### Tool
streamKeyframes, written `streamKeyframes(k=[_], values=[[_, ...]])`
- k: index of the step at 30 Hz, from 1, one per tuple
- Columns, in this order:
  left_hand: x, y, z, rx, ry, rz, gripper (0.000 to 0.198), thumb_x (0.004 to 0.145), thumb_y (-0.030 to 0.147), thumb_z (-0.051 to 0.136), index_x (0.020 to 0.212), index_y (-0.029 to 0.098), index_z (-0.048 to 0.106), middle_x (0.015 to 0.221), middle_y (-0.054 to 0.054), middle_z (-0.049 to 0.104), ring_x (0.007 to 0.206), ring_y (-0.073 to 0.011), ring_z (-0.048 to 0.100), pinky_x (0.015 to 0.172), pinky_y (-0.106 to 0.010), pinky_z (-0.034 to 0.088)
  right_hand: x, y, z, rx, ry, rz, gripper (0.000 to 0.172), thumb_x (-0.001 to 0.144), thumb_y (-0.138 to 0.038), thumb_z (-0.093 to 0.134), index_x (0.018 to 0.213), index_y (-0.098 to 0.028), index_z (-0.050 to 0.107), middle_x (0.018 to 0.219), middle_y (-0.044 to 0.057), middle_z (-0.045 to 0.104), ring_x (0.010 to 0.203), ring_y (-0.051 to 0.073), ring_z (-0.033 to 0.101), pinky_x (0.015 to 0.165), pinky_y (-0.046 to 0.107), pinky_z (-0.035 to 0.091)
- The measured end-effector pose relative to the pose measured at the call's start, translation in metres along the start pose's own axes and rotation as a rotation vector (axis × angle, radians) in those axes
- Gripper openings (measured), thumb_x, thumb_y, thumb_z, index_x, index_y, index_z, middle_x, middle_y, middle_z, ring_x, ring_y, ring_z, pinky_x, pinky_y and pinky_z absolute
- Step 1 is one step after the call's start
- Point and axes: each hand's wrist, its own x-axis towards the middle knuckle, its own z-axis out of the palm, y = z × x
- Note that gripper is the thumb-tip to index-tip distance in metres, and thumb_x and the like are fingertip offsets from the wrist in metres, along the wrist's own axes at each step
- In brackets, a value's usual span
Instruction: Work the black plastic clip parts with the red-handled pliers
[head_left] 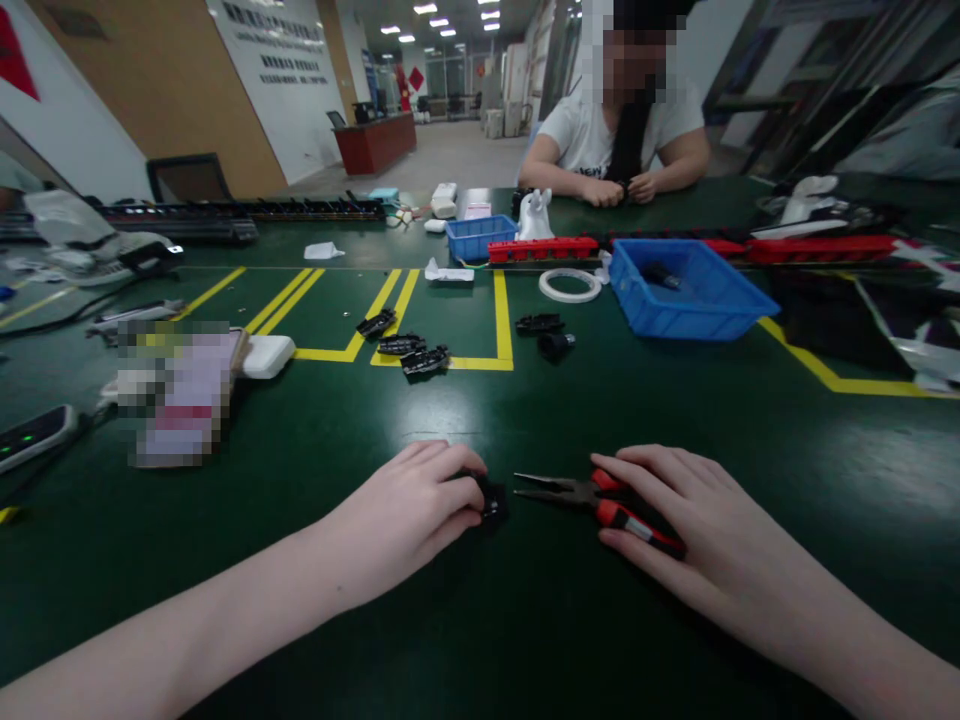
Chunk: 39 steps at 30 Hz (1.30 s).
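Observation:
My left hand (420,505) rests on the green table (525,620) with its fingers curled round a small black plastic part (491,497). My right hand (697,530) lies just to the right of it, fingers wrapped over the red handles of needle-nose pliers (577,492). The pliers' black jaws point left, toward the black part, with a small gap between them. Both forearms reach in from the bottom edge of the view.
Several black parts (405,345) lie on yellow floor-tape lines mid-table, with others (546,333) to the right. A blue bin (690,290), a smaller blue bin (478,236), a tape roll (570,285) and red trays (544,249) stand farther back. A person sits opposite (619,140).

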Motion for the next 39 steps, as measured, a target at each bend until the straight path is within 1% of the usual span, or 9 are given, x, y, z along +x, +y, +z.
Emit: streamKeyframes(k=[6, 11, 14, 18, 22, 25, 31, 35, 39], values=[[0.012, 0.007, -0.009, 0.104, -0.088, 0.011, 0.006, 0.092, 0.017, 0.059, 0.091, 0.018, 0.065, 0.116, -0.004, 0.059, 0.107, -0.021, 0.057, 0.099, -0.041, 0.045, -0.003, 0.008, 0.009, -0.045, 0.133, -0.069, 0.05, 0.088, -0.053, 0.053, 0.13, -0.026, 0.057, 0.115, 0.01, 0.067, 0.099, 0.03, 0.066, 0.075, 0.044, 0.057], [0.012, 0.002, -0.012, 0.176, -0.1, 0.068, 0.004, 0.091, 0.019, 0.06, 0.092, 0.016, 0.062, 0.117, -0.005, 0.056, 0.111, -0.0214, 0.055, 0.111, -0.043, 0.032, -0.002, 0.01, 0.011, -0.051, 0.133, -0.07, 0.05, 0.088, -0.056, 0.051, 0.127, -0.026, 0.06, 0.116, 0.01, 0.067, 0.099, 0.03, 0.066, 0.078, 0.045, 0.057], [0.009, -0.004, -0.013, 0.138, -0.082, 0.122, 0.004, 0.094, 0.019, 0.056, 0.095, 0.016, 0.059, 0.121, -0.006, 0.055, 0.114, -0.0211, 0.053, 0.107, -0.04, 0.036, -0.002, 0.009, 0.009, -0.073, 0.118, -0.064, 0.053, 0.087, -0.058, 0.051, 0.128, -0.025, 0.059, 0.117, 0.01, 0.067, 0.101, 0.03, 0.065, 0.08, 0.045, 0.056], [0.009, -0.006, -0.013, -0.005, 0.025, 0.128, 0.005, 0.097, 0.015, 0.05, 0.099, 0.017, 0.054, 0.118, -0.006, 0.057, 0.111, -0.0178, 0.054, 0.098, -0.034, 0.044, -0.001, 0.007, 0.007, -0.09, 0.107, -0.086, 0.055, 0.087, -0.058, 0.053, 0.13, -0.024, 0.057, 0.118, 0.01, 0.067, 0.101, 0.03, 0.065, 0.078, 0.045, 0.057], [0.015, -0.003, -0.008, -0.224, 0.128, 0.031, 0.006, 0.098, 0.014, 0.045, 0.099, 0.017, 0.051, 0.1, -0.004, 0.062, 0.092, -0.0154, 0.06, 0.082, -0.031, 0.05, 0.0, 0.003, 0.003, -0.083, 0.074, -0.091, 0.054, 0.089, -0.056, 0.052, 0.13, -0.022, 0.056, 0.117, 0.012, 0.067, 0.101, 0.029, 0.065, 0.078, 0.046, 0.056], [0.02, -0.001, -0.003, -0.387, 0.145, -0.031, 0.007, 0.1, 0.014, 0.042, 0.103, 0.017, 0.048, 0.093, -0.002, 0.062, 0.084, -0.0135, 0.062, 0.072, -0.026, 0.051, -0.001, 0.0, -0.001, -0.06, 0.03, -0.065, 0.054, 0.09, -0.055, 0.049, 0.131, -0.02, 0.056, 0.12, 0.013, 0.065, 0.106, 0.03, 0.063, 0.083, 0.047, 0.055], [0.02, -0.006, 0.005, -0.437, 0.141, 0.028, 0.027, 0.099, 0.012, 0.045, 0.124, 0.019, 0.05, 0.106, -0.004, 0.066, 0.097, -0.0141, 0.066, 0.082, -0.027, 0.053, -0.002, -0.003, -0.004, -0.031, -0.009, -0.023, 0.055, 0.09, -0.055, 0.049, 0.131, -0.019, 0.055, 0.122, 0.014, 0.063, 0.107, 0.03, 0.063, 0.083, 0.047, 0.056], [0.018, -0.012, 0.007, -0.336, 0.187, 0.091, 0.017, 0.097, 0.015, 0.051, 0.109, 0.019, 0.063, 0.103, -0.002, 0.07, 0.094, -0.0139, 0.066, 0.086, -0.028, 0.052, -0.003, -0.001, -0.002, -0.011, -0.014, -0.006, 0.055, 0.09, -0.055, 0.051, 0.132, -0.021, 0.055, 0.124, 0.014, 0.062, 0.108, 0.03, 0.063, 0.084, 0.046, 0.056], [0.015, -0.016, 0.009, -0.331, 0.188, 0.111, 0.013, 0.096, 0.017, 0.056, 0.103, 0.019, 0.066, 0.097, -0.001, 0.072, 0.091, -0.015, 0.067, 0.089, -0.033, 0.051, -0.003, -0.001, -0.001, -0.013, -0.013, -0.003, 0.054, 0.09, -0.054, 0.051, 0.132, -0.021, 0.055, 0.124, 0.013, 0.062, 0.108, 0.03, 0.062, 0.085, 0.046, 0.055]])
